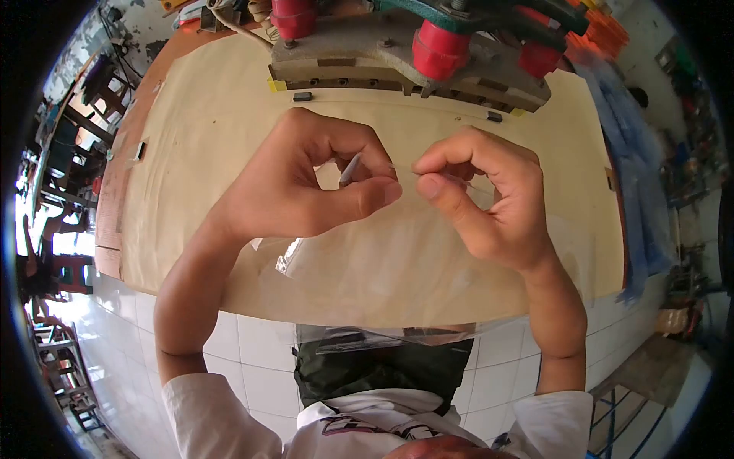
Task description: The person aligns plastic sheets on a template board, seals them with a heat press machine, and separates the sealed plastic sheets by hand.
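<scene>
Left fingers (382, 193) are pinching clear plastic film (451, 294), tips nearly meeting | right fingers (432, 186) are pinching it just opposite, equally tight | film's spreading below both, overhanging the tabletop (229, 99) | grey pointed tip (351, 170) is showing inside the left curl | red-knobbed machine (359, 61) is looming beyond

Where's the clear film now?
Centre of the head view: the film spreads below the left hand and right hand, overhanging the table's near edge.

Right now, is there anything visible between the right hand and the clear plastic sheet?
Nothing visible: the right hand appears to pinch the clear plastic sheet directly. The red-knobbed machine stands farther off, not between.
</scene>
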`<state>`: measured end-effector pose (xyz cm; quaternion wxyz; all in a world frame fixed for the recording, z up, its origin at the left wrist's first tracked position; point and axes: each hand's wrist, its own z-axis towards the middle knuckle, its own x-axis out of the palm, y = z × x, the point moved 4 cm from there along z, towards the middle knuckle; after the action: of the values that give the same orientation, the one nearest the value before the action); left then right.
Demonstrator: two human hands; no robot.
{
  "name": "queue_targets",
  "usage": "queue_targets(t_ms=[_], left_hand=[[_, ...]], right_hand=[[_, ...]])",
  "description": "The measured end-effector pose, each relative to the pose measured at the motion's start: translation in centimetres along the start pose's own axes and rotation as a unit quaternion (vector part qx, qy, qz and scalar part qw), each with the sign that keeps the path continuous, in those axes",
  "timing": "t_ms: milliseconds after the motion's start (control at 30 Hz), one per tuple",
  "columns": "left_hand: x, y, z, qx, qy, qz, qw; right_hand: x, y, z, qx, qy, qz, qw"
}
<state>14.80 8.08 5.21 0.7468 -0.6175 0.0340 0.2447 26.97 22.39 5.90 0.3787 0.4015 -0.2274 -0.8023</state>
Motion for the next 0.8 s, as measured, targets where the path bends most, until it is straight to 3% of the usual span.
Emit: queue_targets(t_ms=[333,567,667,733,800], left_hand=[[1.1,0.2,-0.1,-0.039,-0.014,0.047,0.998],[1.1,-0.3,-0.3,-0.022,-0.055,0.065,0.996],[1.3,-0.4,-0.6,-0.069,-0.055,0.056,0.995],[1.4,-0.5,-0.7,-0.022,-0.083,0.094,0.992],[1.6,-0.4,-0.8,0.002,-0.091,0.120,0.989]], right_hand=[[1.1,0.1,0.0,-0.106,-0.019,-0.040,0.993],[0.9,0.4,-0.1,-0.061,-0.038,-0.025,0.997],[1.1,0.6,0.1,-0.100,-0.019,-0.041,0.994],[1.4,0.9,0.1,-0.196,-0.001,-0.133,0.972],[2.0,0.7,0.1,-0.209,-0.016,-0.140,0.968]])
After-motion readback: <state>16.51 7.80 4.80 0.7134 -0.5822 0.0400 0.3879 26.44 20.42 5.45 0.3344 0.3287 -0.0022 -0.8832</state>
